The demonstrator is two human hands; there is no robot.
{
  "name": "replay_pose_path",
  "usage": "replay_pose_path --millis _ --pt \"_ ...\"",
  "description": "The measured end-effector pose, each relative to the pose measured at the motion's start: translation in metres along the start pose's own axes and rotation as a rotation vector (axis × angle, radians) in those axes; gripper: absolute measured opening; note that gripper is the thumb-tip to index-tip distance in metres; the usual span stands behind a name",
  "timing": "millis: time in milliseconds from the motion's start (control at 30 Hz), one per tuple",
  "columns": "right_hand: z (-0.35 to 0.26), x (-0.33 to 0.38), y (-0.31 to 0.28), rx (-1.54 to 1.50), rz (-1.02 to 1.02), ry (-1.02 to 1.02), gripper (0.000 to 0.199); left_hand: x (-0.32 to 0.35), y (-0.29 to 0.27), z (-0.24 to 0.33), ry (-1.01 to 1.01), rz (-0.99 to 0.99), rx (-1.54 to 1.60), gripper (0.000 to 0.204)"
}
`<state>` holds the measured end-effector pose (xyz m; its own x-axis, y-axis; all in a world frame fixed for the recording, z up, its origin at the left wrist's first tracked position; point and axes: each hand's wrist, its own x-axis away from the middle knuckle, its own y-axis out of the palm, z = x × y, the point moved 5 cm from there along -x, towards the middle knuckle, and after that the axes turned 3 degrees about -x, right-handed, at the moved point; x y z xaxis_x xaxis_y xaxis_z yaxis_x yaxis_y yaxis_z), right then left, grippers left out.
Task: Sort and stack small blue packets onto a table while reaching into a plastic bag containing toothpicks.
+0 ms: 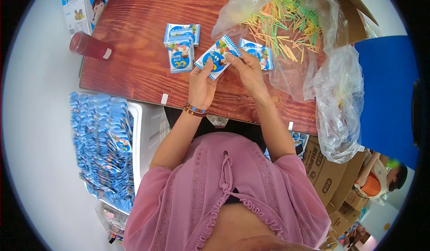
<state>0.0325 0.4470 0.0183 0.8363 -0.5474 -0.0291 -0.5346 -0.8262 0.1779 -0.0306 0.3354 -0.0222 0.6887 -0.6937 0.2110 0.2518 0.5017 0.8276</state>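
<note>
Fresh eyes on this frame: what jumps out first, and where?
Probably the bright green, yellow and orange sticks, loose amid clear plastic at the table's upper right. Next, the mass of blue packets in a white bin at the person's left. Then, near centre, the blue-and-white packet held between the left hand and right hand.

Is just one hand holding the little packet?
No, the left hand and the right hand both hold the blue-and-white packet.

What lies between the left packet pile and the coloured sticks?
Head view: a packet held by the left hand and right hand, then more packets and clear plastic.
</note>
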Motion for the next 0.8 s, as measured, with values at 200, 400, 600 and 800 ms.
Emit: replay_pose_path --millis 200,400,600,800 --pt "0.017 -0.020 0.036 0.159 -0.288 0.120 0.021 0.048 -0.040 0.047 0.333 0.340 -0.472 0.033" --pt "0.036 -0.056 0.077 0.628 -0.260 -0.058 0.020 0.061 -0.044 0.080 0.607 0.337 -1.457 0.035" --pt "0.009 -0.038 0.056 0.678 -0.048 -0.231 0.018 0.054 -0.037 0.068 0.607 0.292 -1.744 0.039" --pt "-0.030 -0.012 -0.064 0.992 0.134 -0.293 0.027 0.053 -0.013 0.061 0.686 0.221 -1.688 0.033"
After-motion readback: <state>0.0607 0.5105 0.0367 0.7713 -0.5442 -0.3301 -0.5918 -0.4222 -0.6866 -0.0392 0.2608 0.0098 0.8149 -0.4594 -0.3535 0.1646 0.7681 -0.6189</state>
